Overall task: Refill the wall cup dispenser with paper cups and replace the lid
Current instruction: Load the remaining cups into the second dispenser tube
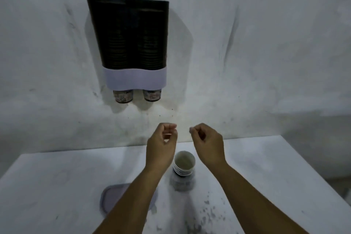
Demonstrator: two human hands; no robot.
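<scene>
On the wall at upper left we see the dark cup dispenser [129,32] with two paper cups poking from its white base, and the pale lid [112,198] lies flat on the table [47,186], partly under our left forearm. Our left hand [163,138] hangs above the table with fingers loosely curled, holding nothing we can make out. Just right of it the stack of paper cups [183,165] stands upright, and our right hand [207,138] hovers likewise half-curled and empty.

No legible text; print on paper cups [183,169] under dispenser [131,43] too blurred.
</scene>
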